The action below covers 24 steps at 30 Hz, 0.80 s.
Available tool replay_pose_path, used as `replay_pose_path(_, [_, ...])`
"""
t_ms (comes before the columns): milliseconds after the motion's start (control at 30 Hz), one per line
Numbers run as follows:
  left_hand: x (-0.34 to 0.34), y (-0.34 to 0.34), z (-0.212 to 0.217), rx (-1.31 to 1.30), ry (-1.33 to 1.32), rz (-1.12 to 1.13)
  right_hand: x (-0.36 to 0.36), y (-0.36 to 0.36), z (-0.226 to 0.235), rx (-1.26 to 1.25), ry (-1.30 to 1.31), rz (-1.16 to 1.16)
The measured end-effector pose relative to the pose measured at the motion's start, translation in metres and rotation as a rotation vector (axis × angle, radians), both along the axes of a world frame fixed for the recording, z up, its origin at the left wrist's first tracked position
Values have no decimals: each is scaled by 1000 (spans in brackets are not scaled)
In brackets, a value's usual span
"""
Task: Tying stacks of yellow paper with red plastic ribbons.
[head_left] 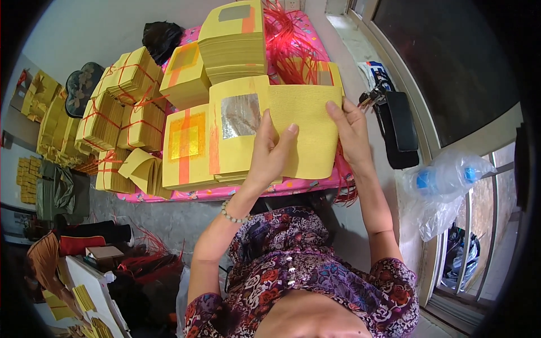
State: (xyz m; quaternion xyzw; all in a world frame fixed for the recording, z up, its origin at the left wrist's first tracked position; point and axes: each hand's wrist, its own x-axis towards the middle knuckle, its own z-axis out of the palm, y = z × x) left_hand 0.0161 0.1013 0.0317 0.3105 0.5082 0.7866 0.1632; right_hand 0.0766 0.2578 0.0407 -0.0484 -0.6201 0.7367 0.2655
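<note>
Fingers (353,114) of the right hand (355,141) are closed on the right edge of a plain yellow, finely ribbed paper sheet (309,141), held between both hands. The left hand (269,152) has its thumb spread across that sheet; whether its fingers grip cannot be told. Left of them lies a yellow paper stack (230,152) with a silver foil square (239,115); beyond them, a taller yellow paper block (235,50) stands.

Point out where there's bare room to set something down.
Grey floor shows bare between the pink cloth and the loose red strips; the pale ledge has a little room beyond the blue-and-white packet. Yellow paper stacks crowd the cloth around the left hand.
</note>
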Motion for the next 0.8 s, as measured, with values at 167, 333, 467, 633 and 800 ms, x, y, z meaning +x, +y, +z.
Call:
replay_pose_path(167, [-1,1,-4,-64,-64,-53,1,16,-11,-2,-31,7])
replay_pose_path(333, [-13,4,-1,-72,-194,-52,9,8,-2,-5,-147,114])
replay_pose_path(467, [-23,8,-5,-108,-229,-82,9,11,-12,156,-247,181])
replay_pose_path(633, [-31,12,-9,-190,-356,-143,6,16,-21,154,-256,121])
replay_pose_path(800, [-35,14,-10,-214,-323,-121,13,15,-22,157,-297,205])
